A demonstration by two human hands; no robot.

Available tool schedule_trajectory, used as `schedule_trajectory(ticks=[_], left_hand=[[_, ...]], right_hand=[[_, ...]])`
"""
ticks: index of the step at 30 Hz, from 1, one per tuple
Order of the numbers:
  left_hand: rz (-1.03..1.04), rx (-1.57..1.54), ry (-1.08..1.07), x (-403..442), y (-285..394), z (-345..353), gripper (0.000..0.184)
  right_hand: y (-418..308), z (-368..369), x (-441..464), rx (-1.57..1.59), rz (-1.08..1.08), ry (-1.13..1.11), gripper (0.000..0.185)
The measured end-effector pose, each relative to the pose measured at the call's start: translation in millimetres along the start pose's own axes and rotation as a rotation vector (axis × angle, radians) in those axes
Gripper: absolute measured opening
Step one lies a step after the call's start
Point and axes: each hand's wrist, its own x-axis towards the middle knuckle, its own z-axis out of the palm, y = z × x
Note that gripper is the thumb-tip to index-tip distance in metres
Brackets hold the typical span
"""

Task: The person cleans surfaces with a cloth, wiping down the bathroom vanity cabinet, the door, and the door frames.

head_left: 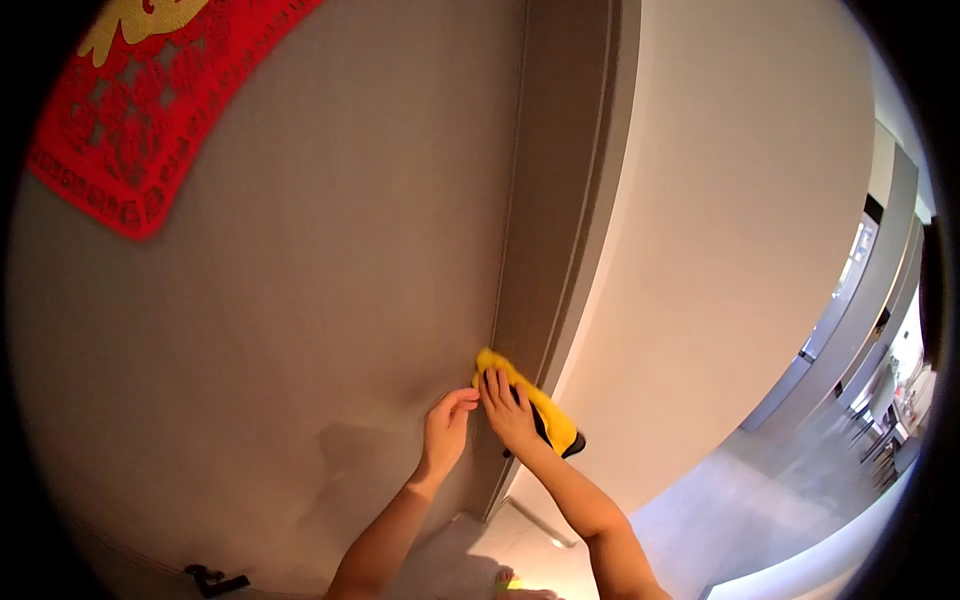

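Observation:
A yellow cloth [558, 425] with black parts lies against the brown door frame [545, 230], low on its inner side. My right hand [510, 415] presses on the cloth, fingers stretched up along it and the palm over its black part. Just left of it is my left hand [445, 430], its fingers loosely bent and their tips close to the cloth's left edge. I see nothing held in the left hand; whether its fingertips touch the cloth I cannot tell. Behind both hands is the grey-brown door panel [330, 250].
A red paper decoration [140, 150] with gold lettering hangs at the upper left of the panel. A black handle [215, 582] shows at the lower left. Right of the frame runs a pale wall [735, 220], then a bright room with chairs [880, 450]. A foot [525, 593] shows below.

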Motion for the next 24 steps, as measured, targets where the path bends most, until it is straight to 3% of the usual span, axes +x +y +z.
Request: schedule_trajectory(ticks=[1,2,4,5,7,9,12,14,15,16,18,20,21,22,24], left_hand=[[-0.013,0.004,-0.016,-1.8,3.5,-3.9,0.027],[-0.022,0.007,-0.036,-2.5,6.6,-6.8,0.025],[-0.056,-0.012,-0.06,-5.3,6.8,-10.0,0.023],[-0.051,-0.003,-0.064,-4.2,5.8,-11.4,0.023],[-0.036,-0.017,-0.072,-7.2,2.7,-15.6,0.022],[-0.03,0.021,-0.078,-9.9,1.5,-22.7,0.022],[-0.031,0.058,-0.079,-7.7,13.6,-21.4,0.024],[-0.02,-0.056,-0.087,-0.3,36.0,-12.1,0.028],[-0.179,-0.103,-0.08,1.8,24.8,-10.7,0.033],[-0.167,-0.109,-0.079,2.9,31.5,-6.0,0.033],[0.148,0.023,-0.021,1.5,41.6,4.4,0.036],[0.109,-0.007,-0.01,1.9,14.4,-5.4,0.035],[0.096,0.227,-0.067,2.1,-5.7,-17.3,0.034],[0.084,0.464,-0.125,0.7,-23.4,-29.4,0.033],[-0.204,0.587,-0.257,-7.1,-50.3,-47.9,0.028]], right_hand=[[-19.2,20.3,-37.6,0.106,-0.127,-0.081,0.05],[-29.0,38.1,-64.7,0.124,-0.118,-0.092,0.05],[-36.0,45.7,-101.7,0.36,-0.48,-0.244,0.048],[-37.4,40.6,-111.0,0.371,-0.468,-0.256,0.048],[-17.1,10.7,-97.0,0.725,-0.201,-0.162,0.045],[8.1,-28.4,-60.9,0.687,0.122,-0.027,0.047],[64.3,-74.9,25.7,0.712,0.574,0.416,0.066],[96.8,-92.1,79.3,0.622,0.694,0.629,0.063],[100.3,-94.6,102.9,0.632,0.72,0.757,0.062],[101.4,-94.4,120.8,0.641,0.745,0.887,0.06],[90.6,-91.2,134.1,0.56,0.759,0.862,0.061],[55.6,-64.9,128.9,0.685,0.681,0.807,0.063],[32.2,-50.3,125.0,0.54,0.7,0.794,0.055],[12.2,-42.8,101.9,0.509,0.611,0.602,0.053],[-33.1,-27.4,71.9,0.579,0.657,0.518,0.047]])
